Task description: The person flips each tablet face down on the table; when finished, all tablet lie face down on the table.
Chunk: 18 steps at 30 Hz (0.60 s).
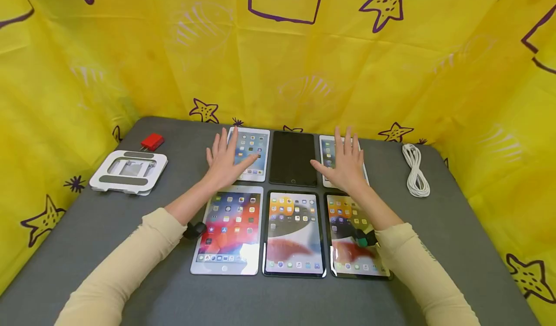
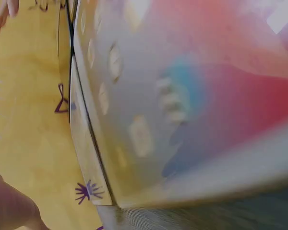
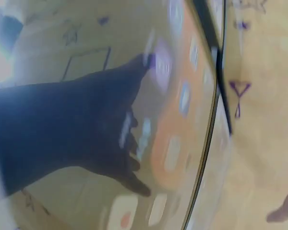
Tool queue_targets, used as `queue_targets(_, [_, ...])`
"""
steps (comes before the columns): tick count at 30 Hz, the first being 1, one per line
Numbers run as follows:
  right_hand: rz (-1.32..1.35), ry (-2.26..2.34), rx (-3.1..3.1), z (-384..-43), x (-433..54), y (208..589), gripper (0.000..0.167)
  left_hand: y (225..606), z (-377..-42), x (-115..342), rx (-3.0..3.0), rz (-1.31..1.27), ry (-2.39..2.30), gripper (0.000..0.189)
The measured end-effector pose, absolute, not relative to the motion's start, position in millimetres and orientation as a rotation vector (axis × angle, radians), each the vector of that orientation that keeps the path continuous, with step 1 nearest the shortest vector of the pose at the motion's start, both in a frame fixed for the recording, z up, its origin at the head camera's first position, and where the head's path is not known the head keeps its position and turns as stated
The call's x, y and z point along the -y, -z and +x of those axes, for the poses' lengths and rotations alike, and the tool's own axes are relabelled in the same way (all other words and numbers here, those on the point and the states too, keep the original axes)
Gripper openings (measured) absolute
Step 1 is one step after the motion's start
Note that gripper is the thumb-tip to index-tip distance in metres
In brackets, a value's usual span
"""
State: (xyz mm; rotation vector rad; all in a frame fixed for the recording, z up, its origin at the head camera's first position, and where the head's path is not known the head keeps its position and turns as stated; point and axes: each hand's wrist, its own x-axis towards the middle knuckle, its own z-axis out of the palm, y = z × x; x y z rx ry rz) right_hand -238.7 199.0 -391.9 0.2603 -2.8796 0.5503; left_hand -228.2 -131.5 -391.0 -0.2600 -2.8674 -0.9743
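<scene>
Tablets lie flat in two rows. My left hand (image 1: 223, 164), fingers spread straight, is over the left part of the back-left white tablet (image 1: 259, 145). With fingers likewise spread, my right hand (image 1: 346, 166) covers much of the back-right white tablet (image 1: 327, 147). Whether either hand touches its tablet I cannot tell. Between them lies a black tablet (image 1: 293, 159) with a dark screen. Nearer me, under my wrists, are a white tablet (image 1: 230, 239), a black-rimmed tablet (image 1: 294, 239) and another black-rimmed tablet (image 1: 347, 256), all lit. The right wrist view shows an arm reflected in a glossy tablet screen (image 3: 173, 120).
At the left of the grey table (image 1: 173, 297) sit a folded white stand (image 1: 100, 174) with grey pads and a red charger plug (image 1: 152, 141). A coiled white cable (image 1: 416, 171) lies at the right. Yellow patterned cloth (image 1: 278, 75) walls the back and sides.
</scene>
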Motion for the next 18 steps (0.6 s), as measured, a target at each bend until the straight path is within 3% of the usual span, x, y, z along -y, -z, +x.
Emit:
queue_targets(6, [0.437, -0.824, 2.898, -220.7, -178.7, 387.5, 0.097, 388.3, -191.8, 150.3, 2.885, -0.286, 1.184, 0.089])
queue_targets(18, [0.609, -1.507, 2.96, -172.0, -133.1, 383.0, 0.067, 379.3, -140.0, 188.2, 2.984, 0.06, 1.766, 0.075])
